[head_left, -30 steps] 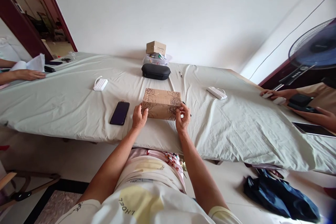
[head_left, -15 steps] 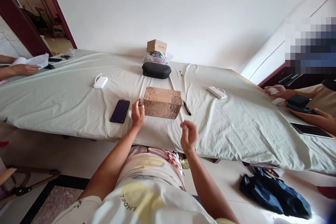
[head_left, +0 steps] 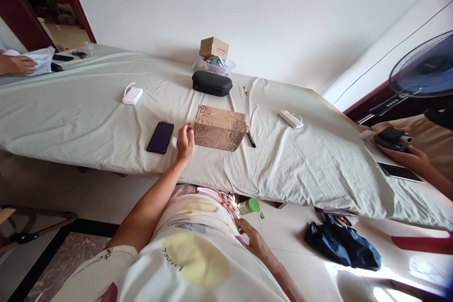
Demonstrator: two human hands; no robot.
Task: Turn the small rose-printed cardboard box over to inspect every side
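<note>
In the head view, the cardboard box [head_left: 221,127] is on the cloth-covered counter [head_left: 300,170], and I take it as the landmark for all other places. The left hand [head_left: 186,141] is at the left end of the box, so near that I cannot tell if the fingers touch it; they are loosely bent and do not close around anything that I can see. The right hand [head_left: 253,238] is well apart from the box, lower and on the near side, beside the person's clothes. Its fingers are partly bent, and their tips are not clear, so I cannot tell whether it has hold of something.

The step in hand, I judge, is attending to the box with one hand only, more guarding than gripping. A next move on it would call for the right hand at the opposite end, with care for the black pen [head_left: 251,139] just beside that end. The phone [head_left: 160,137] is to the left of the box, beyond the left hand, and the black case [head_left: 212,84] is behind it.
</note>
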